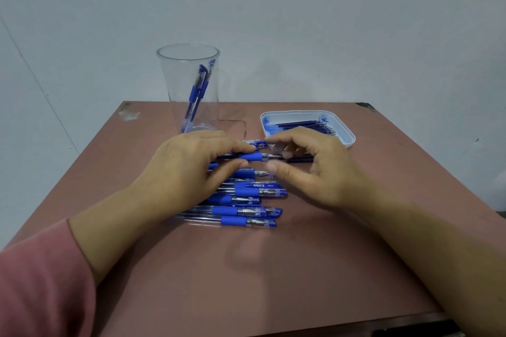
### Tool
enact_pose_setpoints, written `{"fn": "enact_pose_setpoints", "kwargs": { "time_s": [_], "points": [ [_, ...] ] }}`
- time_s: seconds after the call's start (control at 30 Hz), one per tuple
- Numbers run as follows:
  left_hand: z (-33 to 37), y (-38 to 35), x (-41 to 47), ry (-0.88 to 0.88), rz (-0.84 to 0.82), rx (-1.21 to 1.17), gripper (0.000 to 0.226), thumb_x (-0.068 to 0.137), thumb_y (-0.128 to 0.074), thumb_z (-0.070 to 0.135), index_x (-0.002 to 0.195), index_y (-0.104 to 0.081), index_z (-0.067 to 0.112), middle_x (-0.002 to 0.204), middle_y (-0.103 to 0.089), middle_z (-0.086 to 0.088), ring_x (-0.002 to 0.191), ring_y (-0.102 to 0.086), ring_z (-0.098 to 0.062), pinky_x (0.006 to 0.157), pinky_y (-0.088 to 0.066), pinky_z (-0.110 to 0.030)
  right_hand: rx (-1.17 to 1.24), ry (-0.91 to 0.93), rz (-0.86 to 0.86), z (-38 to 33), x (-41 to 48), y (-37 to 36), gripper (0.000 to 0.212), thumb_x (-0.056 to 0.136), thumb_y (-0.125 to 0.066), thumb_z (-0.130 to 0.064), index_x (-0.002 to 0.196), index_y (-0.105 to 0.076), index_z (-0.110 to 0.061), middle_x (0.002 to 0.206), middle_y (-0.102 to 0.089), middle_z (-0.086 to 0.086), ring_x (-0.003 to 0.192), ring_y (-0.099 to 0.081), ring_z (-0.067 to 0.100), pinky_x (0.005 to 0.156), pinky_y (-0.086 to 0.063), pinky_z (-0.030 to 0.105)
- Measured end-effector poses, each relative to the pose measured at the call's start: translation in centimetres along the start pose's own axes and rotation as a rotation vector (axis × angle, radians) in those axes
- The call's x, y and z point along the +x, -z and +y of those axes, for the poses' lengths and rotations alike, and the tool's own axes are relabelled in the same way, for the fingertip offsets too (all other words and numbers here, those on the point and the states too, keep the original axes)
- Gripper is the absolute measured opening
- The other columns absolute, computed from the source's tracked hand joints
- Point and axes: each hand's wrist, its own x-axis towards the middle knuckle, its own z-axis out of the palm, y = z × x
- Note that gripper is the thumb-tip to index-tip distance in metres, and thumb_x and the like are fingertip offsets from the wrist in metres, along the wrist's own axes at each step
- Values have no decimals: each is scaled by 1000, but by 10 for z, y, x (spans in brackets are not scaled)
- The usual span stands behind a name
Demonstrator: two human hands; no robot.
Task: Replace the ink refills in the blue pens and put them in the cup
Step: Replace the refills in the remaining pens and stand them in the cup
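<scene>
- I see the brown table; open room lies toward its near edge.
- Clear cup stands behind the left hand.
- White tray of refills sits behind the right hand.
- Pile of pens lies beneath both hands.
- Left hand pinches one blue pen; the right curls at its tip, and I cannot tell if it grips.

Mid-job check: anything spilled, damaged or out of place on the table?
Blue ink is smeared inside the white tray, around the refills. The table is chipped at its far left corner, and a crack line runs beside the cup. Nothing else stands out.
</scene>
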Motion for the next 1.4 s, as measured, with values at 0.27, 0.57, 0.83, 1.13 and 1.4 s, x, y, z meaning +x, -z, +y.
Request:
{"fn": "enact_pose_setpoints", "kwargs": {
  "time_s": [0.27,0.57,0.83,1.13,1.4],
  "points": [
    [0,-1,0,45,-26,-33,36,90,-48,47,114,-69,30,87,-66,17,76,-60,-3,65,-54,-28,-33,14,22,3,2,-1,12,86,-71,-16,97,-70,-19,89,-68,-12,86,-64,6,77,-50,16],
    [-4,1,0,123,6,17,30,87,-56,40,112,-70,31,96,-70,14,82,-63,-7,70,-54,-30,-286,-54,-5,21,3,22,16,89,-64,-7,99,-70,-18,89,-59,-20,86,-55,-1,78,-40,11],
    [-2,1,1,125,-32,24,28,89,-60,37,114,-69,30,96,-70,14,81,-62,-7,70,-54,-30,-445,-101,-424,15,1,26,17,94,-59,-19,105,-68,-27,95,-51,-17,93,-38,-1,82,-30,9],
    [0,2,1,122,-43,1,31,86,-58,40,113,-70,30,94,-71,13,82,-64,-8,68,-56,-35,-414,-120,-389,13,6,20,21,91,-63,-19,110,-64,-29,101,-54,-11,97,-44,4,86,-35,18],
    [0,2,1,124,-55,-2,30,87,-59,40,114,-69,30,91,-70,13,79,-63,-7,67,-55,-32,-337,-80,-262,18,6,19,27,83,-73,-20,107,-63,-27,97,-55,-11,93,-52,3,85,-44,18]
  ]
}}
